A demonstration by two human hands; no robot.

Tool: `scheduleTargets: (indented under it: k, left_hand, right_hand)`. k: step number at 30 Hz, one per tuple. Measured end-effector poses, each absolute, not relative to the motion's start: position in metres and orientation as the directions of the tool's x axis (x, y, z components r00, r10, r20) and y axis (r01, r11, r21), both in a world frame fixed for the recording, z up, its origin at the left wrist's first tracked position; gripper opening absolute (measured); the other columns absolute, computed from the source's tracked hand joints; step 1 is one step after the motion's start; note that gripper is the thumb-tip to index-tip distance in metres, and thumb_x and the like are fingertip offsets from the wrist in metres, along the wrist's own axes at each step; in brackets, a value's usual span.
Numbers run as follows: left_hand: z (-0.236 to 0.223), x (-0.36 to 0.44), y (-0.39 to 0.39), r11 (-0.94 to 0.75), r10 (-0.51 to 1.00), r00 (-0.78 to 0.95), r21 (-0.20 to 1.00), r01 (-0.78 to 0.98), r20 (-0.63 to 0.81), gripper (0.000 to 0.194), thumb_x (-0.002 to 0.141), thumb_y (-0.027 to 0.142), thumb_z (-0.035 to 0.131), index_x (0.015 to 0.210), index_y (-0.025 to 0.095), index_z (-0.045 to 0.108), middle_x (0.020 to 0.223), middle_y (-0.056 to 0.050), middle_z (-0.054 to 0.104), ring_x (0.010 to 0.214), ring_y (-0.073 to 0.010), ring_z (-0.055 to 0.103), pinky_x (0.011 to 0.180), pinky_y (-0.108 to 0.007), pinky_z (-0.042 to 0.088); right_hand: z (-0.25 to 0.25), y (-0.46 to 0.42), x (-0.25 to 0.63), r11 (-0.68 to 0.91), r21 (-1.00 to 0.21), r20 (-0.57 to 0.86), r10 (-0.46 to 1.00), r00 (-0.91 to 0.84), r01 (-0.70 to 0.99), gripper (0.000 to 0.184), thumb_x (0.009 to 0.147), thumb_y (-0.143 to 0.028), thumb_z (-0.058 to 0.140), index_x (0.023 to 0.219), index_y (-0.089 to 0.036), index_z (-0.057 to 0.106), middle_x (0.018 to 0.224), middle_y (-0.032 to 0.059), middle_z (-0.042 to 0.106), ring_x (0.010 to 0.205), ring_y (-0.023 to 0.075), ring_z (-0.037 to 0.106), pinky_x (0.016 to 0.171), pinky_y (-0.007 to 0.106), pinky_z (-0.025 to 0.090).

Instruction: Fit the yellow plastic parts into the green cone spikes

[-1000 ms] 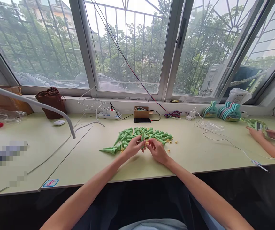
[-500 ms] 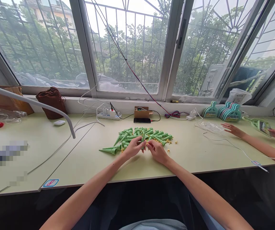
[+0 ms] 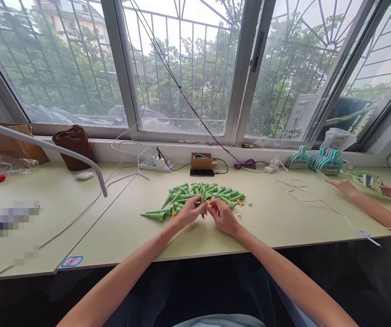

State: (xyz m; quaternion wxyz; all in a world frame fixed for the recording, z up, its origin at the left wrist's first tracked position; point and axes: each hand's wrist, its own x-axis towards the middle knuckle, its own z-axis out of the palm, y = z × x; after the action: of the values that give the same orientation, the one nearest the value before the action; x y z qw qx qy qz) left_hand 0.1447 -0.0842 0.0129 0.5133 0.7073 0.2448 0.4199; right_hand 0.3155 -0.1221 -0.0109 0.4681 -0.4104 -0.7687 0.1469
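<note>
My left hand [image 3: 192,211] is closed around a green plastic watering spike [image 3: 204,195], its narrow tip pointing up and away from me. Close against it, my right hand [image 3: 223,215] has its fingers pinched at the lower end of that spike. A bit of yellow shows between those fingertips, apparently a small yellow plastic valve [image 3: 210,206], largely covered by the fingers. Just beyond both hands lies a heap of similar green spikes [image 3: 180,190], with a few more spikes [image 3: 155,215] to the left. Small yellow valves [image 3: 239,216] are scattered at the heap's right side.
Behind the heap are a phone [image 3: 202,172], a small cardboard box [image 3: 202,161] and a power strip [image 3: 155,165]. A white cable [image 3: 321,198] crosses the table at right. Farther right, a co-worker's hands [image 3: 343,187] are near a green packaged item [image 3: 368,181].
My hands and the spike have barely moved. At right, the co-worker's nearer hand has shifted rightward, and the clear plastic wrapping beside it is gone from that spot.
</note>
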Motion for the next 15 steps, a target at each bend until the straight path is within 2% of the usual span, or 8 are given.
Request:
scheduleTargets:
  k: [10, 15]
  left_hand:
    - [0.0128, 0.1451, -0.0838, -0.357, 0.777, 0.528, 0.931, -0.079, 0.343, 0.036, 0.084, 0.047, 0.064, 0.078, 0.014, 0.052, 0.07, 0.0, 0.053, 0.061, -0.012, 0.06, 0.05, -0.023, 0.052]
    - [0.0142, 0.1453, -0.0843, -0.369, 0.774, 0.525, 0.926, -0.081, 0.354, 0.036, 0.083, 0.047, 0.064, 0.077, 0.014, 0.052, 0.069, 0.001, 0.051, 0.061, -0.0115, 0.059, 0.05, -0.023, 0.053]
  right_hand:
    - [-0.0084, -0.122, 0.3151, 0.63, -0.588, 0.61, 0.757, -0.233, 0.508, 0.022, 0.099, -0.034, 0.042, 0.091, -0.02, 0.056, 0.074, 0.0018, 0.061, 0.06, 0.0153, 0.051, 0.06, 0.028, 0.041]
    - [-0.0096, -0.1221, 0.3153, 0.62, -0.612, 0.597, 0.77, -0.227, 0.491, 0.016, 0.098, -0.034, 0.046, 0.101, -0.02, 0.054, 0.071, 0.0005, 0.061, 0.06, 0.0157, 0.053, 0.058, 0.027, 0.042]
